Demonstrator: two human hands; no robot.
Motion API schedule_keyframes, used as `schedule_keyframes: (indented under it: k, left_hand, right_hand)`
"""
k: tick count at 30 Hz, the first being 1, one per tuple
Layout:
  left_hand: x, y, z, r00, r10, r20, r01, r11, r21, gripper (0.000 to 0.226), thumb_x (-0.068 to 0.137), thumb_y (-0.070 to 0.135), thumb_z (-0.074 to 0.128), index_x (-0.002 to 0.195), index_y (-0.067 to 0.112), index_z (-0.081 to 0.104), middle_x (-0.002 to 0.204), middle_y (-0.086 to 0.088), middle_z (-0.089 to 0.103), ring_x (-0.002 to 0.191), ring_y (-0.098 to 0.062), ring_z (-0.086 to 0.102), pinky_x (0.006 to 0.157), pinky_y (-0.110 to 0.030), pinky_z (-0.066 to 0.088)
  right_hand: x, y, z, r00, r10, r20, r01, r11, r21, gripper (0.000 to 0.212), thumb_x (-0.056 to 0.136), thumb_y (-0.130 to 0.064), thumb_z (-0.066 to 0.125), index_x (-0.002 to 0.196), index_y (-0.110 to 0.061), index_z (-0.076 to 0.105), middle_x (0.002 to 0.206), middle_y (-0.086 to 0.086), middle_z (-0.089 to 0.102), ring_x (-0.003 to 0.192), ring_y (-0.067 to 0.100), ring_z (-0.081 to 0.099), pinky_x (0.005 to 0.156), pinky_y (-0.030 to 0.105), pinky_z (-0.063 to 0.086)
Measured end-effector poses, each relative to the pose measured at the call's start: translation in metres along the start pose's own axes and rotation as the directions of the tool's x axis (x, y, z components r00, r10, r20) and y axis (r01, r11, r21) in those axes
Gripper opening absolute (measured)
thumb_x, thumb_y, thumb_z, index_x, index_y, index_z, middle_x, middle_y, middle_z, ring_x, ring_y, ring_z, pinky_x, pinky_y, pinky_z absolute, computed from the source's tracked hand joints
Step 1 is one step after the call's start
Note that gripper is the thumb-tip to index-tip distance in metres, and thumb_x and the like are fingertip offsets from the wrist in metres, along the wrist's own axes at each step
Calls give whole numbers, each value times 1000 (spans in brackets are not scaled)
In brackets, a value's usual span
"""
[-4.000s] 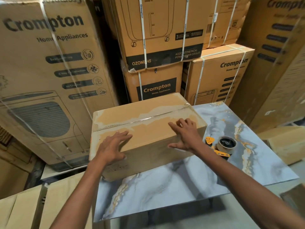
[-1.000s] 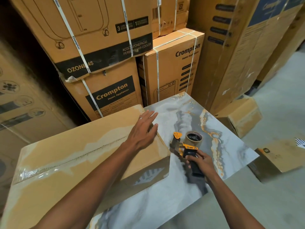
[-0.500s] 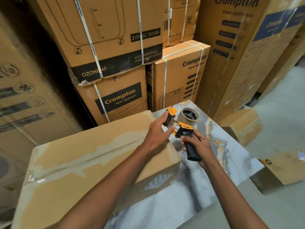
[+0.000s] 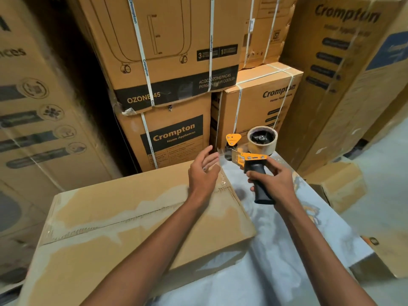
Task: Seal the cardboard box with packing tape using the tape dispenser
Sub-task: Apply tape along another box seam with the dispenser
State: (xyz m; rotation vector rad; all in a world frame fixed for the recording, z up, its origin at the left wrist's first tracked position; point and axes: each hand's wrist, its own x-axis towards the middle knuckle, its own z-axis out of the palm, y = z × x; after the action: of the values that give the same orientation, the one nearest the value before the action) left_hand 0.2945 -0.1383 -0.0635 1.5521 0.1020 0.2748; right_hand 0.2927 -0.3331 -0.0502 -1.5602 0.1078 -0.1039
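The cardboard box (image 4: 132,228) lies on the marbled table (image 4: 287,261), flaps closed, with a taped seam running along its top. My right hand (image 4: 273,184) grips the black handle of the orange tape dispenser (image 4: 254,156), holding it in the air above the box's far right corner. Its roll of clear tape (image 4: 262,139) faces up. My left hand (image 4: 203,173) hovers over that corner, and its thumb and fingertips pinch the tape end (image 4: 221,152) just left of the dispenser's mouth. A short clear strip seems to stretch between them.
Tall stacks of strapped Crompton cartons (image 4: 176,133) wall in the far side and the left. A small carton (image 4: 337,184) sits on the floor right of the table, another (image 4: 386,257) at the near right. Grey floor shows at the right.
My right hand lifted the dispenser off the table and brought it to the box's far corner. My left hand left the box top and went to the dispenser's mouth, then drew slightly leftward.
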Motion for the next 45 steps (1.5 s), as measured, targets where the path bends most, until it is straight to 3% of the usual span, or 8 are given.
schedule_keyframes:
  k: [8,14,17,21,25,28,36,45]
  left_hand:
    - [50,-2,-7,967,-54,-250,51,998,-22,35,90,7,62,121,23,67,98,7,77,101,-9,70,93,-38,56]
    - [92,5,-14,991,-49,-123,75,973,217,73,88,-5,56,151,30,42,150,5,48,130,-6,45,93,-22,46]
    - [106,8,-17,995,-81,52,57,933,355,88,87,-4,55,156,41,25,160,10,36,134,-24,50,100,-46,51]
    - [114,4,-20,976,-125,178,27,881,472,88,90,-1,55,160,36,17,160,6,39,62,-10,59,56,-23,50]
    - [110,-7,-21,965,-147,218,-15,798,603,89,88,12,59,161,34,13,146,8,57,104,-34,66,92,-48,56]
    - [107,-14,-22,959,-184,215,-3,752,659,90,88,14,60,161,30,11,135,8,64,129,-28,55,111,-50,43]
    - [101,-38,-23,948,-218,230,6,738,675,90,81,26,53,159,38,9,115,23,67,121,-18,53,104,-53,46]
    - [105,-40,-30,957,-224,183,30,707,707,75,96,29,58,159,30,17,126,18,67,131,-19,50,111,-57,38]
  right_hand:
    - [63,-39,21,978,-174,118,199,944,-262,64,74,5,84,127,-26,67,100,-29,61,62,31,74,51,40,62]
    - [96,-33,35,954,-236,186,290,884,-367,75,72,4,85,140,-16,61,100,-29,55,73,24,73,48,36,62]
    - [102,-25,39,943,-259,208,325,850,-414,72,71,1,86,137,-18,64,99,-25,59,72,23,73,51,39,63]
    - [98,-10,40,923,-305,235,382,797,-468,62,70,-1,85,128,-19,69,93,-22,59,78,26,71,60,40,64]
    - [91,6,40,923,-303,237,383,785,-487,61,70,0,85,126,-15,69,93,-18,59,81,24,68,67,46,64]
    - [87,13,39,917,-313,248,398,774,-492,59,70,-1,85,124,-18,69,92,-21,60,82,20,66,70,46,64]
    - [73,23,36,909,-337,245,417,741,-526,57,71,-9,86,123,-24,68,98,-14,65,91,-1,54,79,21,55]
    - [50,23,47,878,-400,263,477,682,-554,46,71,0,80,111,-16,63,98,-1,66,86,22,58,74,42,59]
